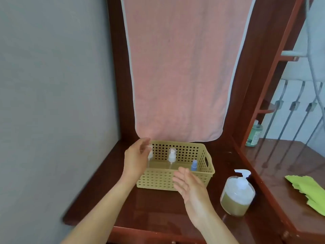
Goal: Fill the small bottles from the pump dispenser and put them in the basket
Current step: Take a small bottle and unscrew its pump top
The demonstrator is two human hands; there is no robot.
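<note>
A tan perforated basket (pixel 158 180) stands on the dark wooden shelf (pixel 158 208) under a hanging towel. Three small bottles stand in it: a clear one with a white cap (pixel 150 155) at the left end, a second white-capped one (pixel 172 155) in the middle, and a blue-capped one (pixel 194 165) toward the right. My left hand (pixel 136 155) is at the basket's left end, fingers apart, its palm right beside the left bottle. In front of the basket's front wall my right hand (pixel 190 184) is spread and holds nothing. The round pump dispenser (pixel 237 196), half full of olive liquid, stands right of the basket.
A pink towel (pixel 175 67) hangs down to the basket's back rim. A grey wall closes the left side. Right of a wooden upright is a lower wooden surface with a green cloth (pixel 309 191) and a green bottle (pixel 255 134).
</note>
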